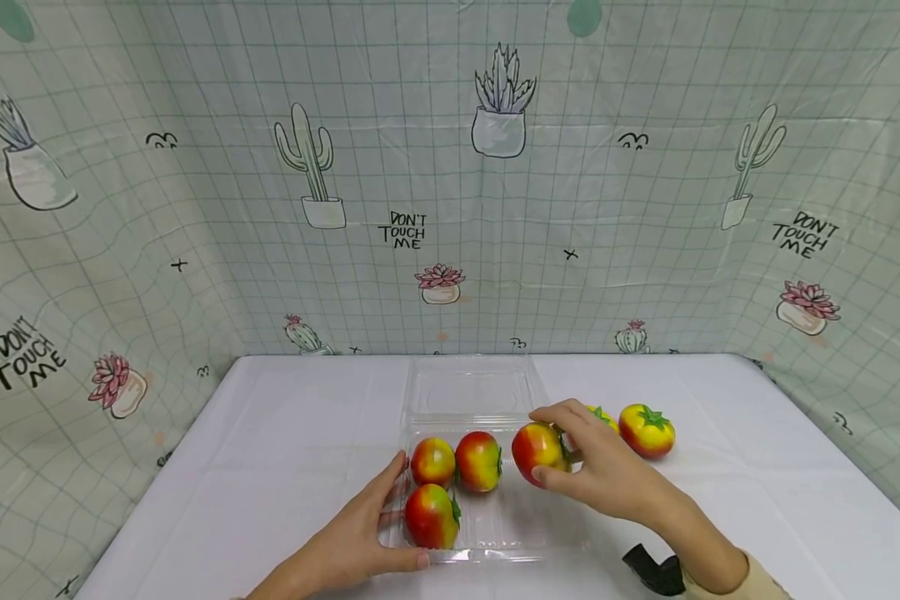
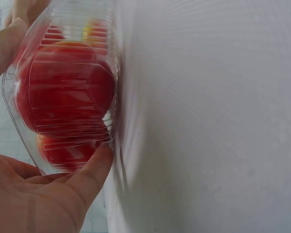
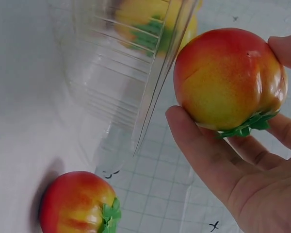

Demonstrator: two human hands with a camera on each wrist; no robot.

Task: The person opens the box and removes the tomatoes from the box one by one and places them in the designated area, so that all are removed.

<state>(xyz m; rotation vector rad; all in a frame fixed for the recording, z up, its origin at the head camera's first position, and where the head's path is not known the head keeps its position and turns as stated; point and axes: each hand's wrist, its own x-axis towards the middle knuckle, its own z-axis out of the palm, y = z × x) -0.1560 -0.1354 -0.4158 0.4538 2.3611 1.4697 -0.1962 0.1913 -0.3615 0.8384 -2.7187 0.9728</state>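
Note:
A clear plastic clamshell box [image 1: 510,533] lies with its lid [image 1: 468,392] folded back. Inside, on the left, sit three red-yellow tomatoes with green leafy tops: one at the back left [image 1: 432,461], one beside it [image 1: 479,461], one in front [image 1: 431,517]. My left hand [image 1: 352,533] holds the box's left side, thumb near the front edge and fingers along the side wall. Above the box's right part, my right hand [image 1: 607,467] grips another tomato [image 3: 228,77] between thumb and fingers, its green leaves turned toward the palm.
Right of the box, a tomato [image 1: 647,431] rests on the white table [image 1: 307,433], with another [image 1: 603,417] partly hidden behind my right hand. A black strap-like piece [image 1: 654,571] shows by the right wrist. Printed cloth [image 1: 480,208] hangs behind and at both sides.

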